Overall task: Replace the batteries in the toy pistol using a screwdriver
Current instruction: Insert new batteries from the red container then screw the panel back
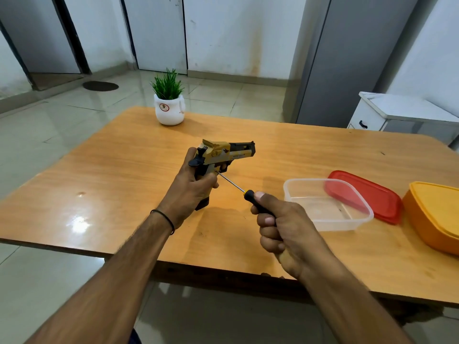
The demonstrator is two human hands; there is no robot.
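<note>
Item one: wooden table (124,170), my reference for every entry below. Item two: toy pistol (223,155), yellow and black, held upright above the table's middle, barrel pointing right and away from me, base of the grip low over the tabletop; I cannot tell whether it touches the wood. Item three: left hand (191,184), fingers wrapped tightly round the pistol's grip, with a thin black wristband (165,217) on the forearm behind it. Item four: screwdriver (238,188), black handle with a yellow collar, slim metal shaft slanting up and left above the table's middle, its tip touching the side of the pistol just above the left hand's fingers. Item five: right hand (285,229), over the table's near edge, closed round the screwdriver's handle with the thumb laid along the top. Item six: clear plastic container (335,225), open, standing on the table's right half. Item seven: red lid (367,194), beside the container toward the table's right end, overlapping its far corner in my view. Item eight: orange lidded box (434,214), at the table's right end, partly out of frame. Item nine: potted plant (169,105), green leaves in a white pot, at the table's far edge.
</note>
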